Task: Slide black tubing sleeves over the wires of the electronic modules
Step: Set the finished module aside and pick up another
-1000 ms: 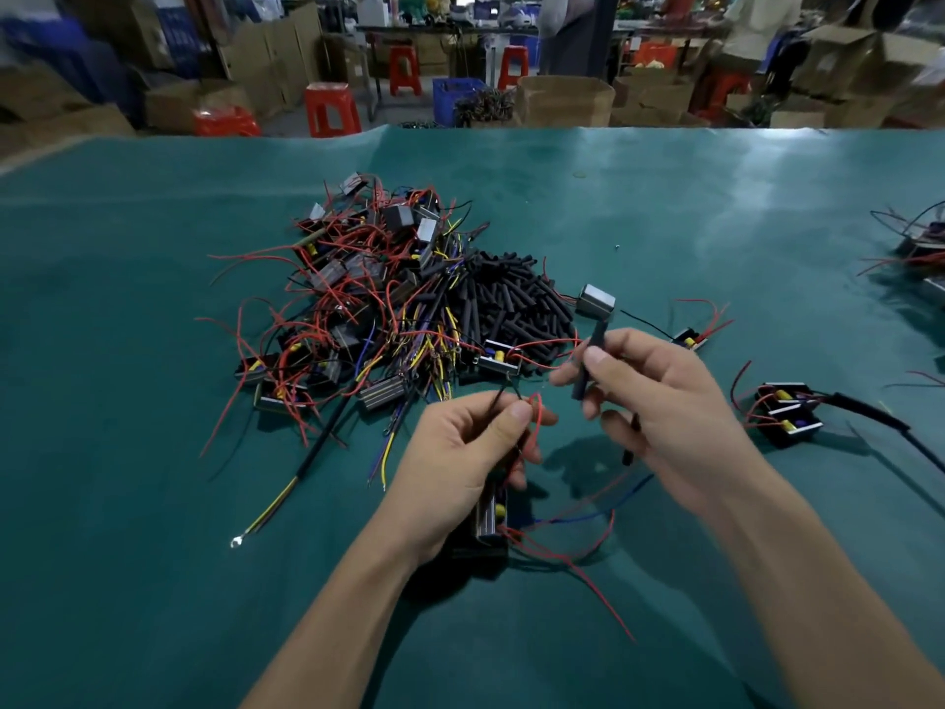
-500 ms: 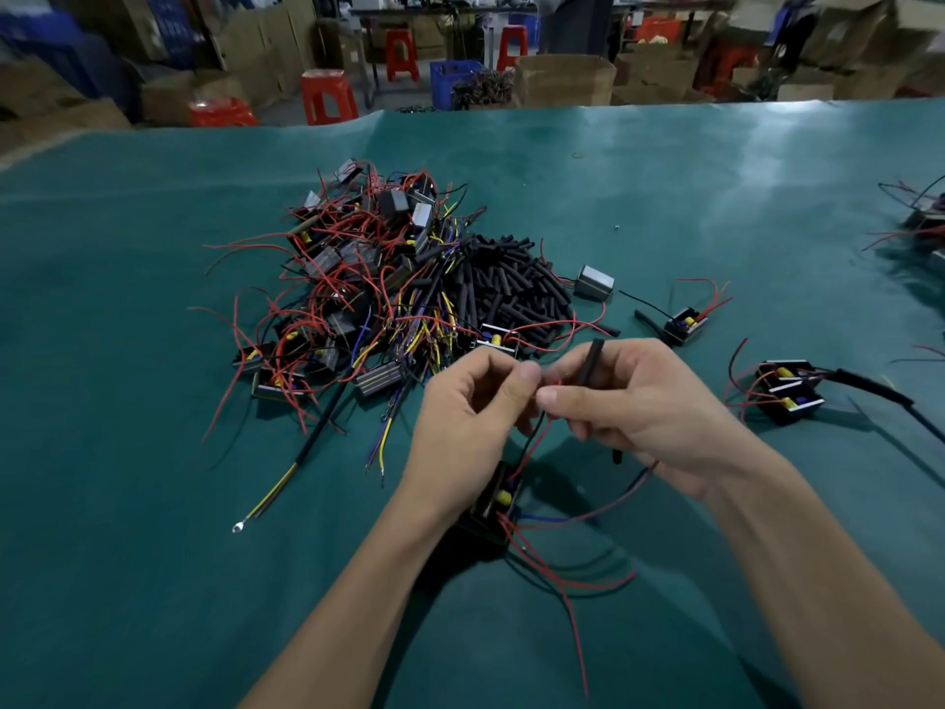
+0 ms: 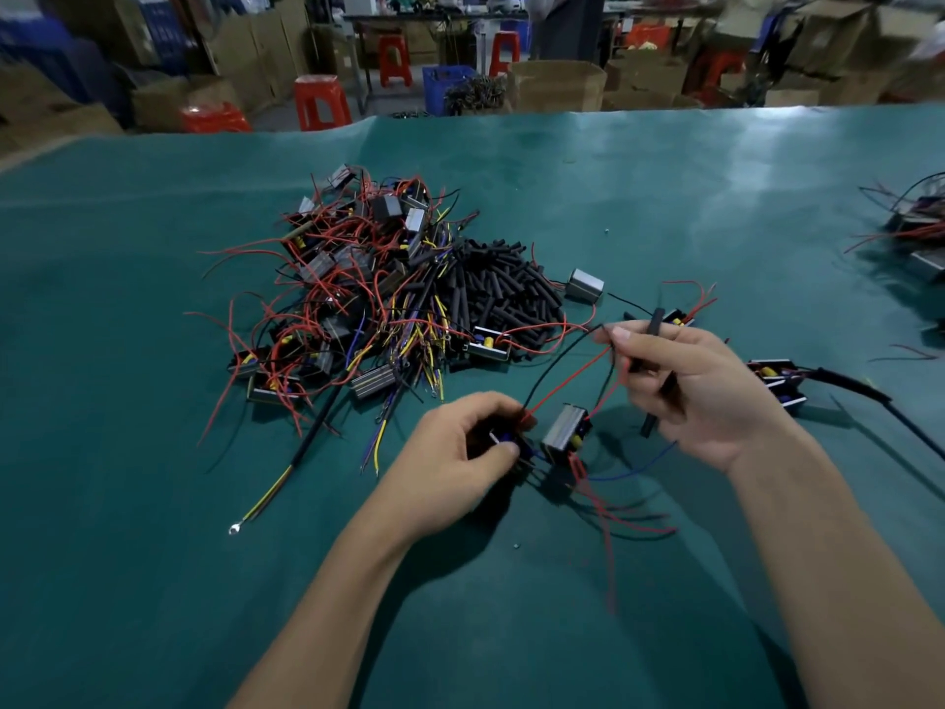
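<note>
My left hand [image 3: 455, 458] grips a small module low over the green table [image 3: 153, 504], its fingers curled round it. A second silver module [image 3: 562, 433] sits just right of it. Red and black wires [image 3: 567, 386] rise from them to my right hand [image 3: 700, 396], which pinches the wire ends between thumb and forefinger. That hand also holds black tubing sleeves [image 3: 657, 319] in its curled fingers; one sticks up above the hand and one hangs out below. Beyond the hands lie a heap of loose black sleeves [image 3: 501, 289] and a tangled pile of wired modules [image 3: 358, 289].
Sleeved modules with a thick black cable [image 3: 782, 376] lie to the right of my right hand. More modules [image 3: 915, 222] sit at the far right edge. A yellow-striped wire with a ring terminal [image 3: 261, 504] lies to the left. Red stools and cardboard boxes stand beyond the table.
My hands have moved apart. The left has dropped to the table and now grips a module; the right has pulled the wire ends up and to the right, stretching them out.
</note>
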`<act>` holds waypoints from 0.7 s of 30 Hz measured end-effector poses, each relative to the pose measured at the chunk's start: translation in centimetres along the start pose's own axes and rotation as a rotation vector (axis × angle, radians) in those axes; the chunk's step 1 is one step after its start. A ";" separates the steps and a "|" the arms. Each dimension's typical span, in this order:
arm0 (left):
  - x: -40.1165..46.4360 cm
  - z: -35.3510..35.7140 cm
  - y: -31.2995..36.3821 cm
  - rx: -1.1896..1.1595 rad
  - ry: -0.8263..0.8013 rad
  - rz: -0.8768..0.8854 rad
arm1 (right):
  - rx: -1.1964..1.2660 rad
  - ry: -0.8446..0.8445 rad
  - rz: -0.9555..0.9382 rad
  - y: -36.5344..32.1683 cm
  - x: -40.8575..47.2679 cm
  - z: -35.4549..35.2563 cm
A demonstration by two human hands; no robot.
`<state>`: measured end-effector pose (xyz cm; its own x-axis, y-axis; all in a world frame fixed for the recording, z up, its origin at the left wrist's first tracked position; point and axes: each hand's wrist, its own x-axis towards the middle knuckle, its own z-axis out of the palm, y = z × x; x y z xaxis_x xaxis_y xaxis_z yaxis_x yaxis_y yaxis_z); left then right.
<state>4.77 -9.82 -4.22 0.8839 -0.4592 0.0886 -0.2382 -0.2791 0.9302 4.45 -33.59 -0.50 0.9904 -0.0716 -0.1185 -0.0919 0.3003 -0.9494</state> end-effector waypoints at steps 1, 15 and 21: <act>0.0 0.0 0.0 -0.014 0.010 -0.002 | 0.000 -0.013 -0.007 -0.1 0.0 -0.3; 1.2 2.9 0.7 -0.174 0.217 0.087 | 0.030 0.010 -0.037 1.2 0.0 1.6; 2.7 4.6 2.6 0.130 0.417 0.293 | 0.129 0.056 -0.023 2.1 0.1 2.6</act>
<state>4.64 -15.66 -3.24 0.8514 -0.1663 0.4974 -0.5241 -0.3039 0.7956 4.66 -30.47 -1.72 0.9844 -0.1313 -0.1168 -0.0520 0.4172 -0.9073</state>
